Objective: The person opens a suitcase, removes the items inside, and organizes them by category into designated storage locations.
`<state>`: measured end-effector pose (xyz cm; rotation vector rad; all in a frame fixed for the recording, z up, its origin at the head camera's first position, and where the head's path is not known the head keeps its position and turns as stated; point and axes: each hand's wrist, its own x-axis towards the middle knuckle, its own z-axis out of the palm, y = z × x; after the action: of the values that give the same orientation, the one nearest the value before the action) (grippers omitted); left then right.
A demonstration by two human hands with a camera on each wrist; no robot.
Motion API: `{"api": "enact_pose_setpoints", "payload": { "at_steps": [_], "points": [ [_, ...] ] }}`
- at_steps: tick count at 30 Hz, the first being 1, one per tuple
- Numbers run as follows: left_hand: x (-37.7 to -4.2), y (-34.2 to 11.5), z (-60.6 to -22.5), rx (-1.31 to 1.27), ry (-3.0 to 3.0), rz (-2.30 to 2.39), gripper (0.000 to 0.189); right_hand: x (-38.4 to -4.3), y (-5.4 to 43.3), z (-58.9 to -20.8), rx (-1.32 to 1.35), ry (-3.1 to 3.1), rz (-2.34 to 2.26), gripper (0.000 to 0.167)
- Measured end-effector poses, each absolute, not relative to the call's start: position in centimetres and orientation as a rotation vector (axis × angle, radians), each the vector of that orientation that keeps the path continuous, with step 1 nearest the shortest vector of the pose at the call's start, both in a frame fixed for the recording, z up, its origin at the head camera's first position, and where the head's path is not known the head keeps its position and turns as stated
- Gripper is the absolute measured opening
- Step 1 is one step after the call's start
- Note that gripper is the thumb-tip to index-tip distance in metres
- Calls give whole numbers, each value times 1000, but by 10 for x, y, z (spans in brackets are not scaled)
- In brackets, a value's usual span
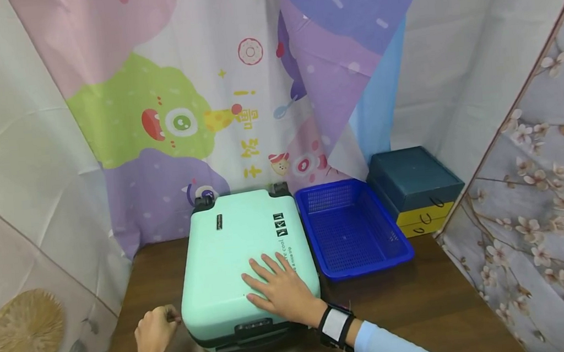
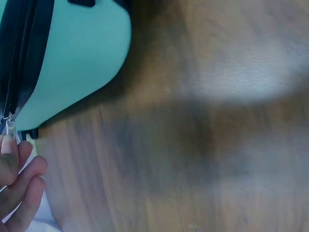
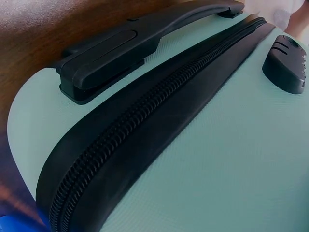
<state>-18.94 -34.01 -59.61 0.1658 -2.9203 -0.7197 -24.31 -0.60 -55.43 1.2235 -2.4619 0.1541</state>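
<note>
A mint-green hard-shell suitcase lies flat on the brown wooden table. My right hand rests on its lid near the right front corner, fingers straight and spread. At the front left corner, my left hand pinches a metal zipper pull between thumb and finger, clearest in the left wrist view. The black zipper runs closed along the front side in the right wrist view. Beside it are a black carry handle and a black lock.
Right of the suitcase stands a blue plastic basket. A dark green and yellow box sits behind it at the table's back right. A cartoon-printed curtain hangs along the back, with patterned cloths on both sides.
</note>
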Motion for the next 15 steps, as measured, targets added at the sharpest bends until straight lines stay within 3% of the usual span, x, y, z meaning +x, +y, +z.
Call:
{"api": "enact_pose_setpoints", "payload": {
  "at_steps": [10, 15],
  "points": [
    [-216, -340, -600, 247, -2874, -718, 4, -243, -8, -554, 1226, -2422, 184, 48],
    [-217, -333, -599, 64, -2917, -686, 4, -247, -5, -554, 1280, -2389, 214, 49]
  ]
}}
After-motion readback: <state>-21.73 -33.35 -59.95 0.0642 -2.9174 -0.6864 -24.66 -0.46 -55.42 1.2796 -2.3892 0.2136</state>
